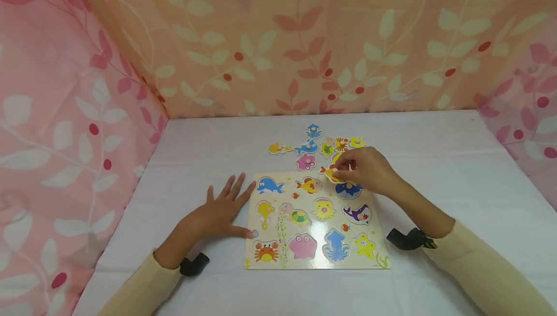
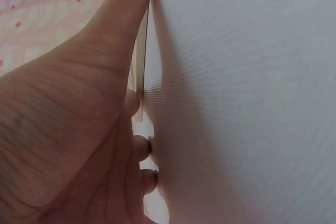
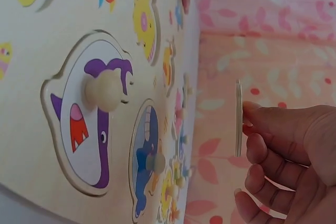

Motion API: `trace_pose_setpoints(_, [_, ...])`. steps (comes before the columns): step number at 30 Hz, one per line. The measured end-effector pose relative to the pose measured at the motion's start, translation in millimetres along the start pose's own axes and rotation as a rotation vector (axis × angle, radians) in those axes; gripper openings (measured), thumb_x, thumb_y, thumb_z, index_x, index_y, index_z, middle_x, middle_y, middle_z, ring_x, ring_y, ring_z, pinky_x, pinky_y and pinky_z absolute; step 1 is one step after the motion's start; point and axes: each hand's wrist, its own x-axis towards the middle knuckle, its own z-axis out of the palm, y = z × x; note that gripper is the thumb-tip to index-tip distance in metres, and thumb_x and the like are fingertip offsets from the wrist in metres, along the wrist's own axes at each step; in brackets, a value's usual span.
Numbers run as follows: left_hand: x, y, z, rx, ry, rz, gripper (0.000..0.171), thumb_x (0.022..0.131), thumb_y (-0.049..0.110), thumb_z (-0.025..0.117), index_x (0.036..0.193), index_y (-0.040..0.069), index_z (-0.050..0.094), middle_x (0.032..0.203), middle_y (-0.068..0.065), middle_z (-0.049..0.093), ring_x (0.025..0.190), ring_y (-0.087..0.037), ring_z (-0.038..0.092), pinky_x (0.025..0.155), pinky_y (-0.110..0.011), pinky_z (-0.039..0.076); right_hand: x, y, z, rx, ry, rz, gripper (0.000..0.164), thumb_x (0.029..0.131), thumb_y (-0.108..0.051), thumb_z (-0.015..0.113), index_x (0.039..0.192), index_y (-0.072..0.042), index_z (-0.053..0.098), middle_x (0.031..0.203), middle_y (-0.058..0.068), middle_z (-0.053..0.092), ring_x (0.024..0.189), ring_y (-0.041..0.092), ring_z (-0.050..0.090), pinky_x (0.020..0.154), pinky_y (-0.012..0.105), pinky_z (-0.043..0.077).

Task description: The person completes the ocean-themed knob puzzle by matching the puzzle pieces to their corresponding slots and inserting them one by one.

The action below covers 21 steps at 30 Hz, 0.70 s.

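My right hand (image 1: 367,168) pinches a yellow fish piece (image 1: 329,174) with a red tail between thumb and fingers, above the back of the wooden puzzle board (image 1: 285,193). In the right wrist view, the held piece appears edge-on and raised off the board. My left hand (image 1: 219,212) lies with fingers spread at the board's left edge, its thumb tip on the border. The purple shark piece (image 3: 105,124) and the blue whale piece (image 3: 146,161) sit in their slots, each with a round knob. A printed fish slot (image 1: 310,185) lies just left of the whale.
Behind the board lie several loose knobbed pieces, among them a squid (image 1: 313,131), a dolphin (image 1: 306,147), a pink piece (image 1: 306,162), a turtle (image 1: 327,148), a crab (image 1: 341,144) and a starfish (image 1: 357,142). Patterned cloth (image 1: 261,40) stands around the white table (image 1: 200,147).
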Motion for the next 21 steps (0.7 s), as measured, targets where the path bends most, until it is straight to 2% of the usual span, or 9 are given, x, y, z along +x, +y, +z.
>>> trace_pose_setpoints(5, [-1.1, -1.1, 0.8, 0.007, 0.016, 0.013, 0.127, 0.069, 0.083, 0.068, 0.165, 0.024, 0.008, 0.170, -0.014, -0.007, 0.155, -0.042, -0.005, 0.107, -0.082, 0.005, 5, -7, 4, -0.003, -0.052, -0.061, 0.015, 0.084, -0.025, 0.085, 0.092, -0.014, 0.078, 0.071, -0.006, 0.060, 0.071, 0.018, 0.050, 0.060, 0.032, 0.040])
trace_pose_setpoints(12, [0.0, -3.4, 2.3, -0.002, 0.017, 0.021, 0.128, 0.069, 0.085, 0.066, 0.165, 0.025, 0.006, 0.170, -0.013, -0.009, 0.155, -0.041, -0.007, 0.108, -0.082, 0.004, 16, -13, 13, -0.005, -0.118, -0.119, 0.014, 0.083, -0.023, 0.086, 0.091, -0.015, 0.079, 0.071, -0.008, 0.060, 0.070, 0.016, 0.051, 0.063, 0.031, 0.043])
trace_pose_setpoints(21, [2.1, -3.7, 1.9, 0.001, 0.009, 0.015, 0.128, 0.068, 0.088, 0.063, 0.165, 0.027, 0.004, 0.170, -0.010, -0.011, 0.155, -0.039, -0.009, 0.108, -0.081, 0.002, 24, -12, 32, 0.025, -0.115, -0.137, 0.011, 0.083, -0.022, 0.086, 0.089, -0.016, 0.080, 0.067, -0.008, 0.059, 0.066, 0.014, 0.050, 0.060, 0.030, 0.041])
